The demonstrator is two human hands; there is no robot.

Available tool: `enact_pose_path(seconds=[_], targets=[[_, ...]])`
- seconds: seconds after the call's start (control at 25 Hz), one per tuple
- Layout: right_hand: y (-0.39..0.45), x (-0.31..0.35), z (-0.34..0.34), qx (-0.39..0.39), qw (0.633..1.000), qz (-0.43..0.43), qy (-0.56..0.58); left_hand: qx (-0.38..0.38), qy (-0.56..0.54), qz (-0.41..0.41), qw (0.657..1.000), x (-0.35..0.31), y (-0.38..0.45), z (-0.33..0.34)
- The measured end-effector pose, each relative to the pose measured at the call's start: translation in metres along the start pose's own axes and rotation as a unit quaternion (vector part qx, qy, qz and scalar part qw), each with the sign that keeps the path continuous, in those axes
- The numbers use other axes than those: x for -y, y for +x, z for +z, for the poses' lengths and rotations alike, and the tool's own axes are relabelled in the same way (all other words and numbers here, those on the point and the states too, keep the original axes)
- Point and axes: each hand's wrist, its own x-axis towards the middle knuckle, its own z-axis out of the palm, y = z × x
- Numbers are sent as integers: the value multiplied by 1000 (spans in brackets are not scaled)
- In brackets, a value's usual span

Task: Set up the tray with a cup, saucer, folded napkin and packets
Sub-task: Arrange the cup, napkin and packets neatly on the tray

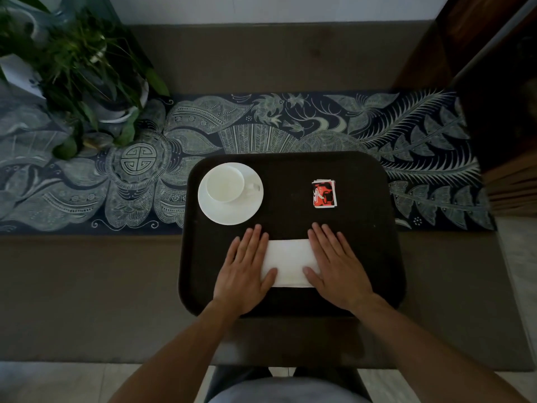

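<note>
A dark tray [363, 257] lies on the table in front of me. At its far left a white cup [225, 183] stands on a white saucer [232, 213], handle to the right. A small stack of red packets [324, 194] lies at the far right of the tray. A white folded napkin [289, 261] lies flat at the near middle. My left hand [245, 271] rests flat on the napkin's left end, fingers together and stretched out. My right hand [337, 264] presses flat on its right end. Neither hand grips anything.
A blue patterned runner [319, 123] crosses the brown table [87, 286] behind the tray. A potted plant [87, 74] stands at the far left. Dark wooden furniture [494, 82] rises at the right. Pale floor shows near my legs.
</note>
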Motion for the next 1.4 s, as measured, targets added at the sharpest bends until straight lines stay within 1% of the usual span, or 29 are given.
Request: enact_pose_path(seconds=[0.12,0.24,0.32,0.4,0.44,0.56,0.72,0.92,1.04,1.28,1.4], targets=[[1,-2,0,16,1000,-10,-3,4,0,7,1000,8,-1,-1],[-1,-1,-8,10,1000,-8,-6,-4,-4,3,1000,7,-2,-6],[-2,14,-11,-27,999,-18,2,-22,-16,10,1000,-4,-3,-9],[1,34,-9,-54,997,-38,27,-30,-33,43,998,-24,-2,-7],[2,41,-7,-51,997,-41,30,-23,-38,52,998,-32,0,-5],[6,42,0,-33,999,-26,8,-13,-25,35,999,-39,5,0],[5,34,4,-20,1000,-22,-3,-8,-19,54,998,-18,3,1],[-10,2,1,-1,1000,4,-9,-1,-12,29,1000,24,-10,-5],[-12,-3,0,11,1000,3,-3,2,-10,37,999,28,-12,-6],[-12,0,-12,40,999,7,20,32,-22,36,999,27,-11,-11],[-10,3,-25,56,998,2,31,35,-29,53,998,28,-8,-18]])
